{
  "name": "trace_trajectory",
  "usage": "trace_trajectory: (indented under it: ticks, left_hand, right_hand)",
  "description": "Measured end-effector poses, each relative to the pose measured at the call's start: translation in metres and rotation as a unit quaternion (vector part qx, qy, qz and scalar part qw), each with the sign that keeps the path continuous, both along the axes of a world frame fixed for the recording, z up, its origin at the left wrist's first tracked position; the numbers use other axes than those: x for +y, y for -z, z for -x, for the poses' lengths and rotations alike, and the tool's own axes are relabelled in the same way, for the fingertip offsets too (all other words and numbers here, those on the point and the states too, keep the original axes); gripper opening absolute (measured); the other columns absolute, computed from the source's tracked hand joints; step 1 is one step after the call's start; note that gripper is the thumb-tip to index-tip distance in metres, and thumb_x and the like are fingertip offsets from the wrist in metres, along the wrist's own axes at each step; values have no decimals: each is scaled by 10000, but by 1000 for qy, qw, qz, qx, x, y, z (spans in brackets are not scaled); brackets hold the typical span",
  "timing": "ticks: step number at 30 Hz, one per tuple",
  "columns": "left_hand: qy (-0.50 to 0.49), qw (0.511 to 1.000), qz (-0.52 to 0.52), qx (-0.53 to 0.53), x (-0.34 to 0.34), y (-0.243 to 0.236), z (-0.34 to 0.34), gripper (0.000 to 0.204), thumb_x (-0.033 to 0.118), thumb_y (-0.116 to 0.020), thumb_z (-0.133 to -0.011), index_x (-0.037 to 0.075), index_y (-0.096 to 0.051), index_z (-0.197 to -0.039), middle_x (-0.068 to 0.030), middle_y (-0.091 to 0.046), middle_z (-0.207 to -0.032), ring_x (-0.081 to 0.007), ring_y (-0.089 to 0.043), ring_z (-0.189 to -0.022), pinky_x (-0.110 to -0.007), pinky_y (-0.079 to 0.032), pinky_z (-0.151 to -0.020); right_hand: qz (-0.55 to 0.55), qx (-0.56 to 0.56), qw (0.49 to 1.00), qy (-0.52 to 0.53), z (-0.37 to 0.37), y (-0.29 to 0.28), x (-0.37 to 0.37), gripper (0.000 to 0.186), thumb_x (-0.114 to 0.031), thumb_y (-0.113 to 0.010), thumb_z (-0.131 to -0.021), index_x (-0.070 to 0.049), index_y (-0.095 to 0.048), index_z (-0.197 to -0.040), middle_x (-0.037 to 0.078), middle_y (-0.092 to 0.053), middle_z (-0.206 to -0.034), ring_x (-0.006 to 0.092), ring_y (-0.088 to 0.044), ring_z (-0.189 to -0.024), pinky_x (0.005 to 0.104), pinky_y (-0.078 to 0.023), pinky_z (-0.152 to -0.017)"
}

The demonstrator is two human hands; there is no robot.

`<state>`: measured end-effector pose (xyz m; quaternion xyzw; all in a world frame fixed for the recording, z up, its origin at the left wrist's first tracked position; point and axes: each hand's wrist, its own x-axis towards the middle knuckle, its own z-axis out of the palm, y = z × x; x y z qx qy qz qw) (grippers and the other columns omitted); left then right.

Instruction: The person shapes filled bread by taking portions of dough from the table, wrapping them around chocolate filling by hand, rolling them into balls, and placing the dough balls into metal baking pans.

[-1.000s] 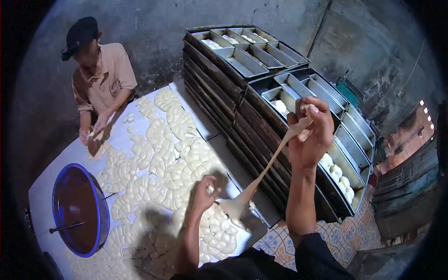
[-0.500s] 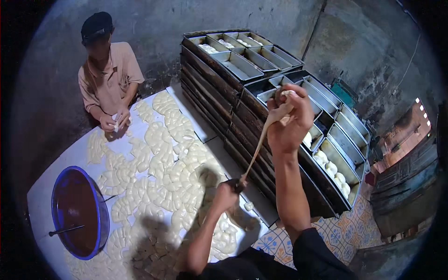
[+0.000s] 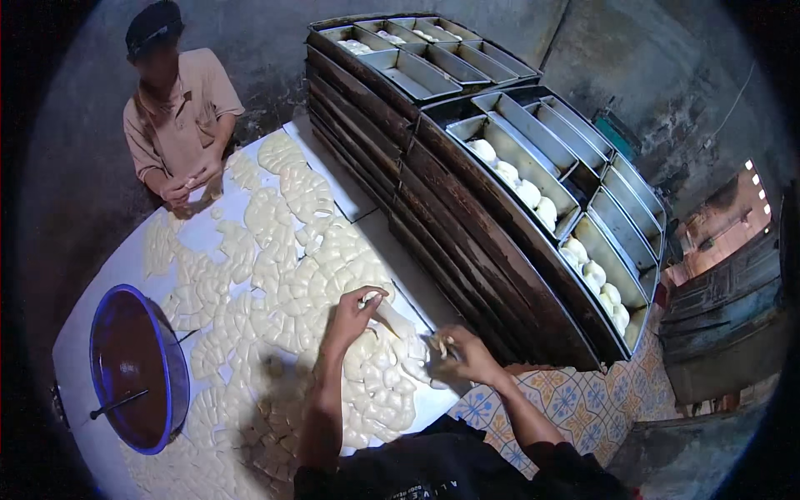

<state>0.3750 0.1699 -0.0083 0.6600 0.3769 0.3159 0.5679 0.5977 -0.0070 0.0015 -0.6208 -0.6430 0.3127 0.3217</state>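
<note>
Pale, soft dough pieces (image 3: 267, 225) cover much of the white table (image 3: 100, 258) in front of me. Over the table's right side, my left hand (image 3: 354, 317) pinches one end of a dough strip (image 3: 398, 322). The strip slopes down from those fingers toward the right and is short and slack. Close to the table's near right edge, my right hand (image 3: 468, 357) has its fingers curled round a small pale bit of dough. Whether that bit joins the strip is hard to see, because the fingers are slightly blurred and shadowed.
Stacked racks of metal loaf pans (image 3: 533, 167) stand at the right, some pans holding dough balls (image 3: 528, 194). A blue-rimmed basin (image 3: 171, 367) with brownish liquid and a dark stick (image 3: 119, 403) sits at left. A co-worker (image 3: 179, 117) handles something at the table's far side. Patterned floor tiles (image 3: 575, 408) lie lower right.
My right hand has come down from above the pans to the table edge. My left hand has moved up and left. The long stretched dough strip is now short and slack. The view has shifted slightly.
</note>
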Motion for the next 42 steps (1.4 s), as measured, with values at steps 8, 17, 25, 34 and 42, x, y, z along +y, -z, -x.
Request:
trace_trajectory:
  ticks: [8,17,25,34,42]
  left_hand:
    - [20,999,29,-20,-12,-8,7,192,161,-579,-943,23,-679,-1033,-48,-657,-919,-83,-562,-728,-232,-482,-590]
    - [16,986,-161,-33,-28,-43,-14,646,256,-814,-693,106,-585,-1277,-129,-566,-942,-259,-531,-864,-354,-455,-782]
    - [73,975,-124,170,-26,41,-4,262,261,-703,-804,29,-699,-926,-169,-659,-946,-322,-623,-918,-380,-480,-808]
    - [34,991,111,-73,-13,8,1,555,60,-671,-684,111,-563,-1226,-62,-563,-1071,-160,-481,-995,-313,-443,-871]
    - [-184,969,-135,-96,-1,-65,13,448,-22,-624,-731,25,-578,-1175,-18,-547,-984,-107,-459,-881,-217,-389,-819]
  right_hand:
    - [72,-9,996,51,17,-33,2,505,-87,-614,-744,41,-533,-1226,237,-579,-1174,337,-611,-1034,382,-484,-876]
    - [-85,74,991,77,41,-31,96,287,28,-538,-754,34,-666,-1011,196,-688,-897,248,-682,-846,330,-510,-771]
    - [-186,262,931,173,32,-128,83,313,126,-502,-762,48,-664,-1018,100,-695,-871,147,-664,-821,286,-528,-751]
    - [-309,263,911,77,26,-189,43,678,-39,-695,-796,-5,-356,-1381,188,-635,-957,206,-635,-878,307,-536,-758]
    - [115,128,985,-19,7,-43,58,285,-4,-691,-749,36,-619,-1022,82,-641,-974,142,-606,-905,276,-482,-832]
